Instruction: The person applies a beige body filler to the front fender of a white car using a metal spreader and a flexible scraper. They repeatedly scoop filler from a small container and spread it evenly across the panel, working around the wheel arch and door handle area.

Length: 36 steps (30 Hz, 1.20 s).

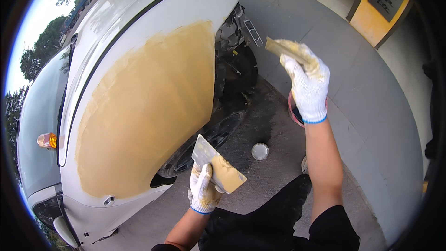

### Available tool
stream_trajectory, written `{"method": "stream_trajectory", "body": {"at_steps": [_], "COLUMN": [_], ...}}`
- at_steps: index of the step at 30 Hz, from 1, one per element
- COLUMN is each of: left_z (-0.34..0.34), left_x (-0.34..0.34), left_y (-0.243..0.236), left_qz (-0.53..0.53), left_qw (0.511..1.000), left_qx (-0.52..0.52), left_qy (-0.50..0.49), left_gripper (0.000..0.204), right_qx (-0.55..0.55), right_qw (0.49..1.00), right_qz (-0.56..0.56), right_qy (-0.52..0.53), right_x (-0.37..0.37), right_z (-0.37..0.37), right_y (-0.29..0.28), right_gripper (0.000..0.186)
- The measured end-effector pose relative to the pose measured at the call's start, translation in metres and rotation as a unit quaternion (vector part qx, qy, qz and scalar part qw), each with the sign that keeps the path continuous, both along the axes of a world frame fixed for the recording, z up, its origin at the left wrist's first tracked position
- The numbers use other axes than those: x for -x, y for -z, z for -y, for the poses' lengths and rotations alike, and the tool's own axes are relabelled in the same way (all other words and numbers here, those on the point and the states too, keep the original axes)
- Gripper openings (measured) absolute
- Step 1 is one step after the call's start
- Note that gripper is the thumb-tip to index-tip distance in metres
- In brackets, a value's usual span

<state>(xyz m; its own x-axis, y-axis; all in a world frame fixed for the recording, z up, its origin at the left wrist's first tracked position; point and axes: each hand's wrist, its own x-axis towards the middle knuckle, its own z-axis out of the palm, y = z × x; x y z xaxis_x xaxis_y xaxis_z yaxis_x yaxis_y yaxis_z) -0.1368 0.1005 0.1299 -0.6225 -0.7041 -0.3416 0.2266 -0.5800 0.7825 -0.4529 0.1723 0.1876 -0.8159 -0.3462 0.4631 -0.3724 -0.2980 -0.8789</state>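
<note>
A white car fender is covered over most of its side by a broad tan patch of body filler, smooth with faint streaks. My left hand, in a white knit glove stained with filler, grips a flat pale mixing board just below the fender's lower edge. A thick lump of tan putty lies on the board's right end. Raised beyond the fender's right edge, my gloved right hand closes around a filler-coated spreader. The spreader is apart from the panel.
Below the fender is a dark wheel; the car's front end is exposed. A round tin and a reddish bucket stand on the floor. A yellow sign stands far right. An orange-and-tan object rests by the windshield.
</note>
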Motion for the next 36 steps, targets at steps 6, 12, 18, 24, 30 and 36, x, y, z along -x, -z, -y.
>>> {"method": "stream_trajectory", "body": {"at_steps": [6,12,18,24,30,36], "left_z": [0.003,0.022,-0.008,-0.005,0.005,-0.013], "left_x": [0.008,-0.019,-0.069,-0.104,-0.117,-0.110], "left_y": [-0.042,-0.081,-0.094,-0.094,-0.102,-0.115], "left_qz": [-0.052,-0.032,-0.018,0.033,-0.155,-0.146], "left_qw": [0.991,0.981,0.977,0.956,0.940,0.966], "left_qx": [0.111,0.169,0.214,0.285,0.119,0.059], "left_qy": [-0.056,-0.091,0.002,-0.054,-0.280,-0.205], "left_gripper": [0.039,0.037,0.038,0.030,0.033,0.034], "right_qx": [-0.085,-0.268,-0.268,-0.280,-0.259,0.003], "right_qw": [0.881,0.949,0.802,0.778,0.796,0.940], "right_qz": [0.322,0.120,-0.510,-0.504,-0.494,0.014], "right_qy": [-0.337,-0.115,-0.154,-0.249,-0.235,-0.342], "right_x": [-0.155,-0.169,-0.187,-0.242,-0.249,-0.284], "right_z": [-0.082,-0.077,-0.043,-0.055,-0.063,-0.039], "right_y": [-0.001,-0.023,-0.088,-0.095,-0.094,-0.086], "right_gripper": [0.028,0.026,0.043,0.033,0.035,0.036]}}
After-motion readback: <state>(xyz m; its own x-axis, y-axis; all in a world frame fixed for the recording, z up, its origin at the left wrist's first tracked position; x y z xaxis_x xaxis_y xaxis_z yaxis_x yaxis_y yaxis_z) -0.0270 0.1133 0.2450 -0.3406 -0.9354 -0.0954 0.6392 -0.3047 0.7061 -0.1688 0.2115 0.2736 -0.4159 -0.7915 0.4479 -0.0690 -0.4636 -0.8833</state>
